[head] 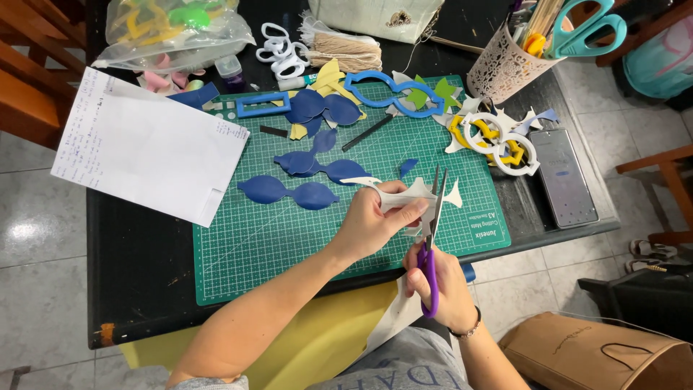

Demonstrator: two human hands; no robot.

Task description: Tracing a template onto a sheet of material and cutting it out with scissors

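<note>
Left hand (372,224) grasps white foam cutout (411,195). Right hand (440,282) grips purple-handled scissors (432,238) (blades parted at the cutout), above green cutting mat (253,245).

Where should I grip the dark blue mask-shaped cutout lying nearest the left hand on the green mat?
Probably at the narrow bridge of the dark blue cutout, coming straight down from above. It lies flat on the green cutting mat, its two wide lobes meet at that thin waist, and nothing overlaps it there.

clear plastic bag (177,29) top left, dark phone screen (563,177) right
</note>
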